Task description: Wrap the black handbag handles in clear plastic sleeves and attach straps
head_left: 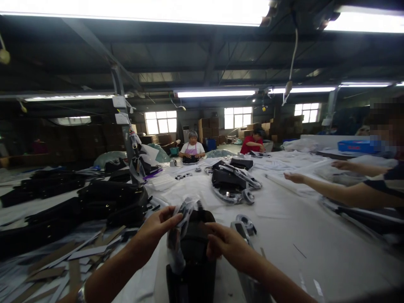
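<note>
In front of me on the white table stands a black handbag. A plastic-wrapped strap runs along its left side and over its top. My left hand pinches this strap between thumb and fingers near the bag's upper left. At the bag's right edge, the curled fingers of my right hand grip its dark side; the fingertips are partly hidden. Just right of the bag lie a grey box-like item and a wrapped, coiled strap.
Black bags are heaped on the left, behind cardboard and paper strips. Further ahead lies another black bag with wrapped straps. A co-worker's hand reaches in from the right. Two people sit across the table, and a post rises at left.
</note>
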A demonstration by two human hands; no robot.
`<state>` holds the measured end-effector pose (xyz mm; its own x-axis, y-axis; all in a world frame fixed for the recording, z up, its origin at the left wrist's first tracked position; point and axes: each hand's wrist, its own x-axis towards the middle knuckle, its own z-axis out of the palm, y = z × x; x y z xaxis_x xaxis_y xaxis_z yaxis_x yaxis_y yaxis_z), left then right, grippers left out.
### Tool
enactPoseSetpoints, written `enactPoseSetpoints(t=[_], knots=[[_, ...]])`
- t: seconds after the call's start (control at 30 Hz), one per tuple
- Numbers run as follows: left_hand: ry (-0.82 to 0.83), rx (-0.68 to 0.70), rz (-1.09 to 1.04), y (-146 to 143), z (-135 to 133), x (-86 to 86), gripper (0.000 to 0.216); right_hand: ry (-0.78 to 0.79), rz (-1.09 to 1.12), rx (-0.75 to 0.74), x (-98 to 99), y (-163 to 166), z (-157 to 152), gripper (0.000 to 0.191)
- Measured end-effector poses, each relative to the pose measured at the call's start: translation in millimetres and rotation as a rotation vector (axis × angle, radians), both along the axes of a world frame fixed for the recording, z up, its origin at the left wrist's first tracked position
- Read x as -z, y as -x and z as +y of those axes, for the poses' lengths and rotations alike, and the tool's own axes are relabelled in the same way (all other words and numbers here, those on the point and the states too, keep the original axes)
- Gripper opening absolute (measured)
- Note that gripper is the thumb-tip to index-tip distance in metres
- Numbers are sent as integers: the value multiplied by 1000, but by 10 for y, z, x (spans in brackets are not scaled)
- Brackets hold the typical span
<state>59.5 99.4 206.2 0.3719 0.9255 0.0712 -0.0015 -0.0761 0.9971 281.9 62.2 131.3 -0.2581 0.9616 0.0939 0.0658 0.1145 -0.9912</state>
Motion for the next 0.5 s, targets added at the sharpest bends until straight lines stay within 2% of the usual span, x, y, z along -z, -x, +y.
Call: enactPoseSetpoints(t=[0.1,0.23,0.37,0.5], knots=[[-7,-24,13,-36,-29,-5,47,52,-34,-8,-73,34,75,32],[-39,-36,23,-75,-43,21,48,22,-60,51,-189,171,221,23],[-67,-49,16,-88,-36,28,44,32,-33,48,-334,308,297,29],[-56,-78,10,-67,-9,26,45,83,-30,1,-449,312,265,35]])
